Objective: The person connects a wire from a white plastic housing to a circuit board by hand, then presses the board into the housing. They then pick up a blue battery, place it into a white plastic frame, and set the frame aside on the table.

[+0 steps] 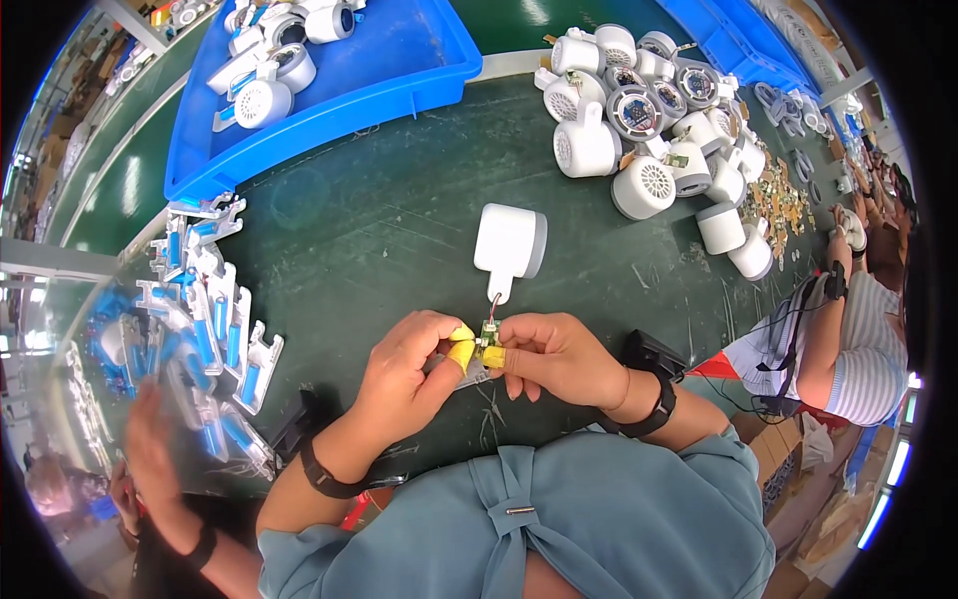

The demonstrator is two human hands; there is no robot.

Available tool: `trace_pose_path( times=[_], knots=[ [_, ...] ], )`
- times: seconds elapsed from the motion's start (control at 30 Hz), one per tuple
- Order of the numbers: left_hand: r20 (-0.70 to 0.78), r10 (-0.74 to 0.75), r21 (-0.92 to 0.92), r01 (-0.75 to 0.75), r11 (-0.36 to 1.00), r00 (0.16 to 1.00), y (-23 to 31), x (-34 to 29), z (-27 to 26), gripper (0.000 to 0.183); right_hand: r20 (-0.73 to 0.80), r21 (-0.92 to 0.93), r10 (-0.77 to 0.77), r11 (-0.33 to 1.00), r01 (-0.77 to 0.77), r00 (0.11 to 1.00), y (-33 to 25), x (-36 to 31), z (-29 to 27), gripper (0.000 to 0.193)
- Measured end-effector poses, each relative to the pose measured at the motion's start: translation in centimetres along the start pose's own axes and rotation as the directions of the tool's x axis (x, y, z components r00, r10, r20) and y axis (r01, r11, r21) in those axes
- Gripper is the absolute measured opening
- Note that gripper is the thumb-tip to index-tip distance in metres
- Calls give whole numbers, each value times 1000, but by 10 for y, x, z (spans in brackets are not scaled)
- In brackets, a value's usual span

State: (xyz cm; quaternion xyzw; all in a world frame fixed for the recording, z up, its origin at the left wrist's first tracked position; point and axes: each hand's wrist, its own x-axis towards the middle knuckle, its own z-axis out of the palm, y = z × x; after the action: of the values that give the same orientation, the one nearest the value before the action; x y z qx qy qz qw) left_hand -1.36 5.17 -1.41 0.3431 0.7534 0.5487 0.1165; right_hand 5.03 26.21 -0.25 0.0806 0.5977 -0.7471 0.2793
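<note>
Head: fingers (pixel 461 354) (yellow-tipped) at circuit board (pixel 490 327)

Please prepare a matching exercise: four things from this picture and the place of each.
1. Loose white-and-blue parts
2. Yellow finger covers
3. Small circuit board
4. Lone white housing

A. Between the left hand and right hand
B. At the green table's left side
C. Mid-table, just beyond the hands
D. Worn on both hands

Pairs: 1-B; 2-D; 3-A; 4-C

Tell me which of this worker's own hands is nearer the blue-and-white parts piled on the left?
The left. The left hand is to the right of the blue-and-white parts, across a gap; the right hand is farther right, beyond the left.
</note>
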Motion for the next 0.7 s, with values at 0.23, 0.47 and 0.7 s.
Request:
trace_pose_path(
  times=[0.23,0.47,0.7],
  knots=[
    [18,108,73,-109,991,994,-2,1,1,30,21,11,-20,1000,19,1000,4,-1,1,14],
    [53,224,272,-230,934,973,1,2,3,31,-83,-140,-90,987,77,992,7,-1,12,15],
    [10,207,242,-203,949,978,1,2,8,29,-129,-174,-160,975,137,979,11,0,16,14]
  ],
)
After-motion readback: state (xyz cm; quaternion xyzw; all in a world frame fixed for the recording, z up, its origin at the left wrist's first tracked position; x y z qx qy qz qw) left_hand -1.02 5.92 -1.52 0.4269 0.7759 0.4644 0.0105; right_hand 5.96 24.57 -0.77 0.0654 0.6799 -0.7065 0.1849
